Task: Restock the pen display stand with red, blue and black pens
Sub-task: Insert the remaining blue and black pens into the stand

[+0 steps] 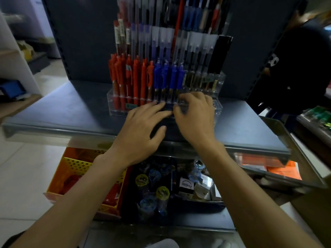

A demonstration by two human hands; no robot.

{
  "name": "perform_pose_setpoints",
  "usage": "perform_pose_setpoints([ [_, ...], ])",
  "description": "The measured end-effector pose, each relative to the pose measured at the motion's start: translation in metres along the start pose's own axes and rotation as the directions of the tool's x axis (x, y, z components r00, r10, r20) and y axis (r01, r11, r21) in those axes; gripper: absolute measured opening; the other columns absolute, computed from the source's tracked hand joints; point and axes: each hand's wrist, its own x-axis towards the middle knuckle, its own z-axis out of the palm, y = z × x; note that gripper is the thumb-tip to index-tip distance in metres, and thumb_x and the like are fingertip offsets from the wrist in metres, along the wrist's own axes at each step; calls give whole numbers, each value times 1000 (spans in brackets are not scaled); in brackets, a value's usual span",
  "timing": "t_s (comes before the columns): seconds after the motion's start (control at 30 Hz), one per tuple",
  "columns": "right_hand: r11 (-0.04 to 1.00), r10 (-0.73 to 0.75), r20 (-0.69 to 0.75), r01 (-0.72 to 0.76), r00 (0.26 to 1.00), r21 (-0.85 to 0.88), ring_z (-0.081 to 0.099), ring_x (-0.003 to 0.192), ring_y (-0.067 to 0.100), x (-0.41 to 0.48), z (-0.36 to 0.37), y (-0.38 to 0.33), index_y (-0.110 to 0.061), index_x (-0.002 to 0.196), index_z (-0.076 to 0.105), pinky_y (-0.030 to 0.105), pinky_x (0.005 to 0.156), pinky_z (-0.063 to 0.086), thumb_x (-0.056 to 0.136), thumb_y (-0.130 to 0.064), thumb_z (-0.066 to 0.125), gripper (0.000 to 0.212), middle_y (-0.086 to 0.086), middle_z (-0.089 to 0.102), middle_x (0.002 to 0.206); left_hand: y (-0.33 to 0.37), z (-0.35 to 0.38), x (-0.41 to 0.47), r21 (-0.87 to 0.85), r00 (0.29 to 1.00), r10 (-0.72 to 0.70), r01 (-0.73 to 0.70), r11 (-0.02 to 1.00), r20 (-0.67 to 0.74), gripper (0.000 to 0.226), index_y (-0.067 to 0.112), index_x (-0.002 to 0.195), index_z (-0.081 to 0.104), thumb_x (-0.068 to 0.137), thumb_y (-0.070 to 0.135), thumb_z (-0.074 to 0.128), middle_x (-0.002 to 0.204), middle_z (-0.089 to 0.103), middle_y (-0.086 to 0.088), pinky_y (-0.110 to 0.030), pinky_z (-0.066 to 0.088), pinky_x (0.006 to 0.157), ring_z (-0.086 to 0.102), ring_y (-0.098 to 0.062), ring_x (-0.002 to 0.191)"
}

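My one camera sits on my head, looking forward and down over my forearms, close to the pen stand [164, 97] on the shelf [59, 111], with lower shelves underneath.

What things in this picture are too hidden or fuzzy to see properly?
All in the head view:
- What lies under the left hand and right hand: a dark shape, covered by the fingers, so each hand's grip is unclear.
- Tops of the back-row pens: cut off by the top edge.
- Price label on the stand: too small and blurred to read.
- Items on the lower shelf: dark, and partly hidden by the arms.
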Motion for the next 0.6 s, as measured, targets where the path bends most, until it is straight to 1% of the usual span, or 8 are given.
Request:
perform_pose_setpoints([
  [0.07, 999, -26, 31, 27, 999, -36, 22, 143, 25, -14, -4, 1, -22, 142, 45, 41, 117, 22, 95, -34, 52, 49, 2, 41, 148, 2, -2, -3, 47, 1000, 12, -12, 999, 2, 54, 28, 139, 48, 89, 43, 34, 154, 34, 4, -27, 8, 111, 21, -14, 144],
  [0.13, 997, -64, 54, 66, 996, -37, 14, 148, 24, -25, -11, 0, -24, 148, 37, 43, 120, 15, 96, -37, 51, 56, 0, 32, 156, 2, -6, -8, 95, 1000, -2, 3, 995, -7, 57, 28, 141, 45, 88, 43, 34, 157, 29, 3, -32, 6, 115, 17, -17, 146],
  [0.2, 991, -137, 92, 137, 986, 4, 18, 148, 22, -37, -20, -4, -23, 149, 35, 42, 121, 17, 96, -37, 52, 57, -1, 31, 157, 3, -11, -14, 132, 1000, -26, 27, 991, -16, 58, 27, 143, 43, 87, 42, 35, 158, 27, 1, -36, 6, 116, 16, -18, 147],
  [0.3, 966, -259, 178, 254, 949, 49, 30, 143, 17, -62, -28, -7, -23, 148, 38, 38, 117, 28, 96, -37, 52, 55, -3, 37, 154, 11, -19, -30, 162, 999, -37, 36, 986, 5, 57, 25, 145, 39, 89, 35, 43, 158, 26, 0, -34, 6, 116, 17, -18, 147],
  [0.37, 952, -307, 209, 300, 929, 62, 36, 139, 15, -84, -29, -7, -22, 147, 40, 36, 114, 34, 96, -36, 53, 54, -4, 43, 150, 17, -23, -46, 154, 999, -45, 41, 987, 20, 57, 25, 145, 40, 89, 33, 45, 158, 27, 0, -35, 7, 117, 19, -19, 146],
  [0.47, 953, -304, 261, 292, 916, 86, 38, 138, 14, -121, -23, -2, -22, 147, 39, 34, 112, 36, 96, -38, 52, 56, -4, 45, 148, 24, -24, -80, 155, 998, -50, 44, 987, 35, 54, 26, 141, 44, 88, 32, 46, 157, 29, 0, -36, 10, 117, 22, -19, 145],
  [0.53, 961, -276, 341, 268, 899, 72, 35, 140, 15, -147, -16, 5, -23, 149, 36, 34, 113, 31, 96, -41, 51, 57, -2, 41, 151, 25, -21, -106, 158, 995, -69, 58, 986, 67, 55, 26, 142, 44, 87, 32, 46, 156, 31, 0, -37, 14, 117, 26, -20, 144],
  [0.6, 968, -244, 439, 246, 864, 55, 32, 142, 17, -173, -6, 16, -24, 150, 34, 34, 114, 28, 96, -42, 50, 59, -1, 37, 154, 20, -11, -136, 155, 985, -95, 73, 985, 141, 56, 26, 141, 44, 86, 34, 46, 154, 35, -3, -42, 24, 115, 31, -23, 141],
])
